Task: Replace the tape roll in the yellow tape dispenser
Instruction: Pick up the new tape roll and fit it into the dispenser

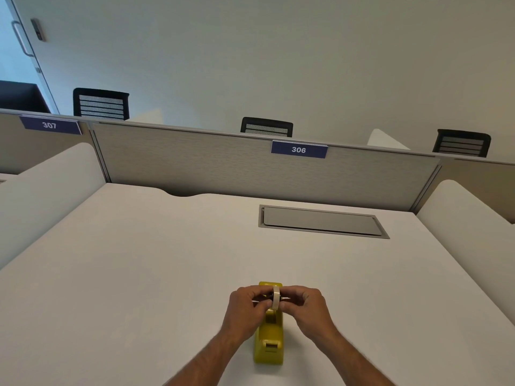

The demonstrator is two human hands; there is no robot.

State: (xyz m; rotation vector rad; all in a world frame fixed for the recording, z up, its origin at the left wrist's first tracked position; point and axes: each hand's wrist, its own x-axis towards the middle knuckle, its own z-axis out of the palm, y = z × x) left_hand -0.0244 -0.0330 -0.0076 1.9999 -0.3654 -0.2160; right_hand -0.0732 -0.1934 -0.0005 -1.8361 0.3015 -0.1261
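A yellow tape dispenser (269,339) stands lengthwise on the white desk (139,274), its cutter end toward me. A thin cream tape roll (276,300) stands upright over the dispenser's far half, with a dark hub showing through its middle. My left hand (246,310) pinches the roll from the left. My right hand (305,307) pinches it from the right. My fingers hide the roll's sides and the dispenser's cradle, so I cannot tell whether the roll sits in the cradle or is held just above it.
A grey cable flap (320,221) is set into the desk at the back right. A fabric partition (223,162) labelled 306 closes the far edge, and white side dividers (468,218) flank the desk. Black chairs show behind the partition.
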